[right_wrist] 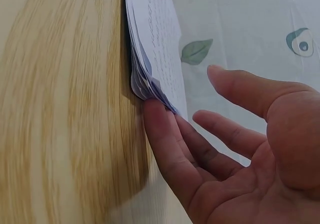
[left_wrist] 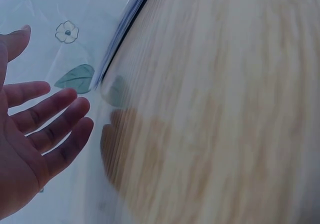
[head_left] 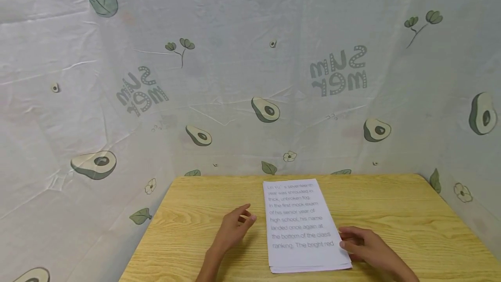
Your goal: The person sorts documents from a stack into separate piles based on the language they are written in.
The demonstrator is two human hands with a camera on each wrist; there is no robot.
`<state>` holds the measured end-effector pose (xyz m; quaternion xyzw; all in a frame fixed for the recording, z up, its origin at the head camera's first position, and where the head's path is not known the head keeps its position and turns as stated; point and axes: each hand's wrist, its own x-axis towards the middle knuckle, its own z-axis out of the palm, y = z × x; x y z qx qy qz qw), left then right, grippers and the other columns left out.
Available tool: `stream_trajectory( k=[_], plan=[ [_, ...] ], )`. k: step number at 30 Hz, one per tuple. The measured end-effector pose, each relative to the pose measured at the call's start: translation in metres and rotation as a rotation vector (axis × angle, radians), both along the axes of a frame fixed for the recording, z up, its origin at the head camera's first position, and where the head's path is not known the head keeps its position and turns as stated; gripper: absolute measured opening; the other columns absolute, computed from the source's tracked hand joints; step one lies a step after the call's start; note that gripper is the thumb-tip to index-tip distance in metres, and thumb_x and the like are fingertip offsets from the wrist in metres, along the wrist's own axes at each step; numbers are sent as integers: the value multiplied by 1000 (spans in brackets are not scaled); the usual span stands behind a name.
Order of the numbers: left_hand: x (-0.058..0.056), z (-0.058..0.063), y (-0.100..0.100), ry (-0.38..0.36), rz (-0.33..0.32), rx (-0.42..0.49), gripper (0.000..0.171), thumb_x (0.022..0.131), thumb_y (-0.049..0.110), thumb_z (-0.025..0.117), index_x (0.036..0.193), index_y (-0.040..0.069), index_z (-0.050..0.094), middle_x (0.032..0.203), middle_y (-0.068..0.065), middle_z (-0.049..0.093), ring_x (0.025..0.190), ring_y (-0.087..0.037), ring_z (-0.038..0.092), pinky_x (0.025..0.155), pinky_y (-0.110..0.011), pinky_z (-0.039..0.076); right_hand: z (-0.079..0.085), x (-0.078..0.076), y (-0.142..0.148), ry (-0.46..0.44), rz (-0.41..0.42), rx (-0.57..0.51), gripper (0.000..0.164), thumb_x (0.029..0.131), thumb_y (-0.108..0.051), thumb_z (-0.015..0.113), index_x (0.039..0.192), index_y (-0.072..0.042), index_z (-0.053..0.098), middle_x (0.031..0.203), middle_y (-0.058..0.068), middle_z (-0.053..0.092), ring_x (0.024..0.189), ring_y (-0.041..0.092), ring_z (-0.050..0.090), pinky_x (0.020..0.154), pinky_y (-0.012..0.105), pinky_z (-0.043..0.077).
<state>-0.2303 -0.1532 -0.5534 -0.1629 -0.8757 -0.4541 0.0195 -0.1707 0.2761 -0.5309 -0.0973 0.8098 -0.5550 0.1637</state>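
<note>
A stack of white paper sheets, printed with large text, lies on the wooden table. My left hand is held to the left of the stack, apart from it, and holds nothing. In the left wrist view its fingers are spread and relaxed. At the lower right edge of the stack is my right hand. Seen from the right wrist, its fingertips are right at the sheets' slightly curled corner, while the thumb stays raised away from the paper.
The light wooden tabletop extends on both sides of the paper. Behind and beside it hangs a pale sheet printed with avocados, leaves and lettering.
</note>
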Motion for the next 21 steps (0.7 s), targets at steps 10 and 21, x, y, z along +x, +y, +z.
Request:
stream_trajectory(
  k=[10, 21],
  plan=[
    [-3, -1, 17, -32, -9, -8, 62, 107, 43, 65, 150, -2, 59, 122, -14, 74, 103, -26, 75, 83, -34, 62, -7, -6, -16, 9, 25, -63, 58, 104, -15, 70, 145, 21, 49, 138, 38, 61, 114, 33, 72, 81, 38, 67],
    [-4, 0, 27, -47, 4, -32, 62, 106, 45, 66, 148, -1, 60, 121, -15, 75, 101, -26, 76, 83, -39, 64, -5, -9, -28, -15, 18, -78, 61, 104, -17, 72, 147, 20, 48, 137, 33, 64, 116, 35, 71, 83, 37, 66]
  ],
)
